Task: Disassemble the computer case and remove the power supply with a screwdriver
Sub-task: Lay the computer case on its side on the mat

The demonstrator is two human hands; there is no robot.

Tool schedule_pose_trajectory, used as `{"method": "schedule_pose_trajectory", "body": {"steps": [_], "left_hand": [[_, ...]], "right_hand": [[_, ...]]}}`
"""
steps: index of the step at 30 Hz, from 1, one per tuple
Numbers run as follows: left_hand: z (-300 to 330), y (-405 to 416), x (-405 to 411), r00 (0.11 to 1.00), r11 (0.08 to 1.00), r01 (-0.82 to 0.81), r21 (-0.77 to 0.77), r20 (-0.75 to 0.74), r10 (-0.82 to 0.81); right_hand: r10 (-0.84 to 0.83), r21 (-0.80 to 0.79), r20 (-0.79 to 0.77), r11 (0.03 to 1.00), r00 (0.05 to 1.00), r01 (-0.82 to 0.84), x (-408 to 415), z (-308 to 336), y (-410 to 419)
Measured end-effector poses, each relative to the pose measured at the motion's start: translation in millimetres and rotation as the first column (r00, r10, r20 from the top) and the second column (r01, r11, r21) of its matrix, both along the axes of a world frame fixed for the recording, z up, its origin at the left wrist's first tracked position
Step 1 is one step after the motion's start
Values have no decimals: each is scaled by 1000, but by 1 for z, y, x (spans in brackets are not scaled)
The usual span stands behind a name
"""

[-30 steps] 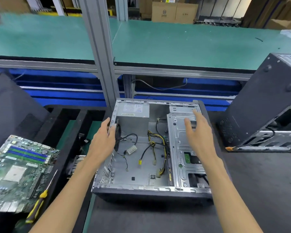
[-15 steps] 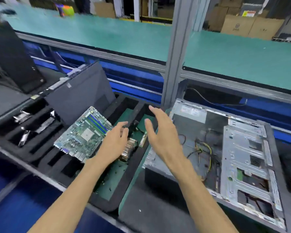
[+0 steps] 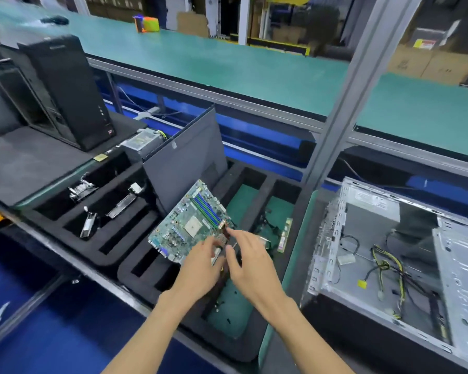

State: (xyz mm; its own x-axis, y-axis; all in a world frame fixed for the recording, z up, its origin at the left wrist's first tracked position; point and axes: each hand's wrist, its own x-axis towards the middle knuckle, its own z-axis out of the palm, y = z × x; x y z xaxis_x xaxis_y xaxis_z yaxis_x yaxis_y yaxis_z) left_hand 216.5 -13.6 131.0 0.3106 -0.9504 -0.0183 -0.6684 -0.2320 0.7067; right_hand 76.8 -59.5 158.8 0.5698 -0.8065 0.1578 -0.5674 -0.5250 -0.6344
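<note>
Both hands sit over the black foam parts tray [image 3: 135,255], away from the open grey steel computer case [image 3: 389,265] lying on its side well to the right; right hand [image 3: 251,261] is nearer it. Left hand [image 3: 200,268] and right look loosely curled round a small part, but grip is blurred, can't tell. Silver boxy power supply [image 3: 373,211] sits in the case's far-left corner; green motherboard [image 3: 189,222] leans just beyond fingertips.

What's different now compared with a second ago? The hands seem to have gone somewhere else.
Both hands left the open computer case and swung over to the foam tray beside it. The left hand and right hand now meet, fingers curled, over a small part near the motherboard; what they hold is blurred. The case, its loose cables and the motherboard lie as before.
</note>
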Motion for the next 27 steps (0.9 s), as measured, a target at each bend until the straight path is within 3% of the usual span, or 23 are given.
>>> {"method": "schedule_pose_trajectory", "body": {"steps": [7,17,21,24,27], "left_hand": [[-45,-9,20,991,988,55,142,111,-72],[-79,-23,20,990,975,93,202,82,-112],[-42,-36,2,983,998,5,65,-184,7],[4,-49,-27,908,991,-59,-116,-420,5],[51,-63,-65,797,968,-64,-245,-596,-98]], "right_hand": [[-127,112,-124,984,984,141,13,-60,21],[-218,114,-127,966,968,233,2,-74,18],[-251,137,-6,959,968,249,-20,-49,8],[-296,182,160,947,942,267,-44,-23,1],[-348,182,291,935,891,305,-71,5,-6]]}}
